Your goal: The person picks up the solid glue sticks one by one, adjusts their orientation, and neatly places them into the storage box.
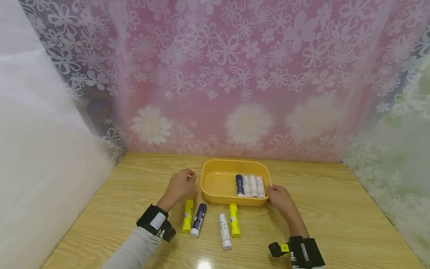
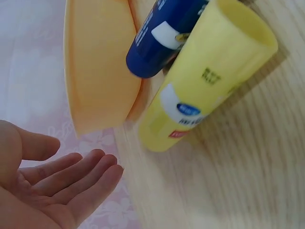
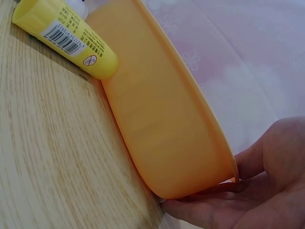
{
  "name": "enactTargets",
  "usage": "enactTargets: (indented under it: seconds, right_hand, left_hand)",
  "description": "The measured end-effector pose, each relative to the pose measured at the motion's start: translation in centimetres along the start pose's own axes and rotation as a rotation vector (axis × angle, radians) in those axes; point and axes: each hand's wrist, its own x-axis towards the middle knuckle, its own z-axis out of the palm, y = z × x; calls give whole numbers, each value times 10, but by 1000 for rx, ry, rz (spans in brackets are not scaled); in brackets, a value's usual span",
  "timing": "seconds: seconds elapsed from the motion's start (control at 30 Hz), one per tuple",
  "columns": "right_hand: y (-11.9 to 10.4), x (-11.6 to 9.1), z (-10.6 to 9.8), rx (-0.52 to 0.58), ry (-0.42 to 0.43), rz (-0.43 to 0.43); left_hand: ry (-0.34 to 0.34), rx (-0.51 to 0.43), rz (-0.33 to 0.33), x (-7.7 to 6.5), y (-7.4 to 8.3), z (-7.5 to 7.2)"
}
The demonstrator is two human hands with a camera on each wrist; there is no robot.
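My right hand (image 1: 281, 200) holds the right front corner of a yellow-orange plastic basket (image 1: 221, 200); in the right wrist view the thumb is at the rim and the fingers (image 3: 200, 212) lie against the outer wall. Inside, at the right end, a dark blue glue stick (image 1: 239, 185) and three white glue sticks (image 1: 253, 186) lie side by side. My left hand (image 1: 179, 186) is left of the basket, apart from it, fingers relaxed and holding nothing. Nearest to it on the table are a yellow glue stick (image 1: 188, 216) and a dark blue glue stick (image 1: 199, 220).
In front of the basket lie a white glue stick (image 1: 225, 231) and another yellow glue stick (image 1: 235, 220). The wood-grain table (image 1: 322, 209) ends at a pink flowered curtain (image 1: 208, 74) behind; a white sheet (image 1: 50, 149) hangs at the left.
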Motion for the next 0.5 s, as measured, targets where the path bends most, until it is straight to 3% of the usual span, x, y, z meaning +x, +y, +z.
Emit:
enactTargets:
  seconds: [0.17,0.5]
  right_hand:
    - [0,0,1,18,6,4]
    - [0,1,0,2,2,21]
  left_hand:
    - [-23,59,16,0,-1,-4]
    - [-117,168,-35,-10,2,-8]
